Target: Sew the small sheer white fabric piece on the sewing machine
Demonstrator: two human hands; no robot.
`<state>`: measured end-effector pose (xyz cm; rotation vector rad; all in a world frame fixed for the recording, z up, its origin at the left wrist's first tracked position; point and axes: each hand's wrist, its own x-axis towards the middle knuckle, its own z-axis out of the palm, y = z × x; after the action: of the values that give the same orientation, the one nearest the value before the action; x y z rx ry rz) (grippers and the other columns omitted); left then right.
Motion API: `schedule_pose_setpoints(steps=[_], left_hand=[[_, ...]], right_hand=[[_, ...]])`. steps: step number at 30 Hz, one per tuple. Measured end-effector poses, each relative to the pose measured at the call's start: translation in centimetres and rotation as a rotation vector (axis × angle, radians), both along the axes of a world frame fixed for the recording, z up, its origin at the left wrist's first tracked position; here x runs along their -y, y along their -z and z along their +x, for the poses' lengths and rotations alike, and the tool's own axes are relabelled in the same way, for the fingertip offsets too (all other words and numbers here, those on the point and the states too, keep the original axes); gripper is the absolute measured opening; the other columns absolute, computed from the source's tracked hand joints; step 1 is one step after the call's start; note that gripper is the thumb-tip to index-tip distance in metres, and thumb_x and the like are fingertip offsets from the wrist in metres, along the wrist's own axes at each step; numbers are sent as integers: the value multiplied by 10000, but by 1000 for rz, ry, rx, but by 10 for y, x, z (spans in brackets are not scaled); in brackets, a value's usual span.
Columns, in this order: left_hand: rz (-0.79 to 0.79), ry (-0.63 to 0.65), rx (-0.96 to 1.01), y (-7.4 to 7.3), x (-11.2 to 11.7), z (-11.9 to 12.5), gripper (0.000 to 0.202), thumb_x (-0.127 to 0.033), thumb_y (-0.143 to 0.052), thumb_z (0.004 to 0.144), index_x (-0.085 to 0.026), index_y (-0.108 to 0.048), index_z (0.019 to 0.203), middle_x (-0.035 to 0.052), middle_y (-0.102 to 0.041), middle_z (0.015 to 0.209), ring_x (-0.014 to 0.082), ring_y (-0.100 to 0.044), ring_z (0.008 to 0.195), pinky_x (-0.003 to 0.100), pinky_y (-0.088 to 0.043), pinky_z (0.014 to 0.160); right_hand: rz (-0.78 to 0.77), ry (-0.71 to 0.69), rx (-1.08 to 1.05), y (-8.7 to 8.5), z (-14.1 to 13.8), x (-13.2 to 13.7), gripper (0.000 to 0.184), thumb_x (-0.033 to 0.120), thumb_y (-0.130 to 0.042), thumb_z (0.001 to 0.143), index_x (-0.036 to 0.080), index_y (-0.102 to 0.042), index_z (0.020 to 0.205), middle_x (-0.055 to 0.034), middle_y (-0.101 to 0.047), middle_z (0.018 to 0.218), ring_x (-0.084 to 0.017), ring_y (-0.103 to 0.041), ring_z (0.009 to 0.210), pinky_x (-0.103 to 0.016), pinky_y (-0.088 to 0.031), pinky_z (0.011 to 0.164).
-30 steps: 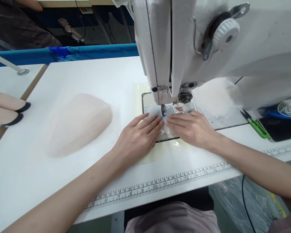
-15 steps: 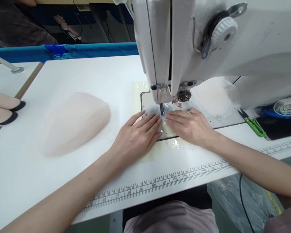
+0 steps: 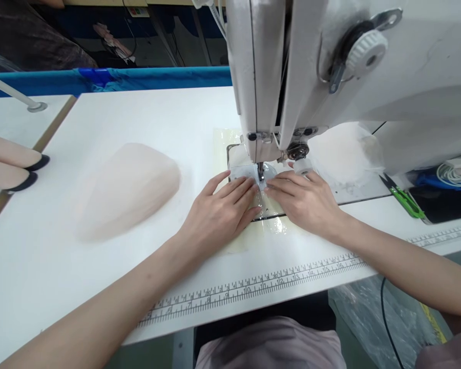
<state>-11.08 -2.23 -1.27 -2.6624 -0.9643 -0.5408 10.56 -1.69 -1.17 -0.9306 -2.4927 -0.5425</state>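
Left hand: the left hand lies palm down, flattened, its fingertips resting on a small white cloth; it is not closed around anything.
Right hand: the right hand is also palm down, its fingertips at the right side of the cloth; whether its hidden thumb pinches anything, I cannot tell.
Gap: the two hands sit close together, with a narrow space between their fingertips just in front of the needle.
White cloth: flat on the metal plate, by the presser foot, partly covered by the fingers.
Sewing machine: the large white sewing machine stands over the plate, a ridged white dial on its front.
Worktop: the white worktop carries a printed ruler along its near edge.
Left side: a pale pinkish pile lies well apart from the left hand; farther left are two pale rolls with black ends.
Right side: a whitish pile lies beneath the machine arm; beyond it, green-handled snips lie beside a black phone.
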Motion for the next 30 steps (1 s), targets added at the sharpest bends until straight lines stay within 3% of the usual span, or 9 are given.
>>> schedule_pose_setpoints(steps=[12, 22, 30], left_hand=[[-92, -25, 46, 2, -12, 0, 415, -342, -436, 990, -63, -601, 1249, 146, -645, 1255, 273, -593, 1199, 502, -339, 1137], [-157, -75, 51, 2, -18, 0, 462, -374, -383, 1004, -60, -578, 1281, 155, -615, 1297, 277, -550, 1251, 503, -290, 1163], [-139, -134, 17, 3, -18, 0, 469, -401, -374, 1005, -92, -558, 1305, 115, -591, 1342, 282, -507, 1288, 479, -315, 1144]], right_hand=[[-41, 72, 59, 0, -1, -7, 302, 72, -465, 915, 191, -689, 1080, -9, -725, 1105, -191, -616, 968, -403, -404, 1005], [-10, 63, 63, -2, 3, -9, 289, 96, -460, 929, 205, -696, 1055, 7, -725, 1108, -200, -618, 967, -418, -416, 978], [-9, 59, 47, -4, 6, -6, 292, 93, -475, 909, 202, -689, 1076, 2, -730, 1093, -195, -620, 938, -442, -394, 1017]])
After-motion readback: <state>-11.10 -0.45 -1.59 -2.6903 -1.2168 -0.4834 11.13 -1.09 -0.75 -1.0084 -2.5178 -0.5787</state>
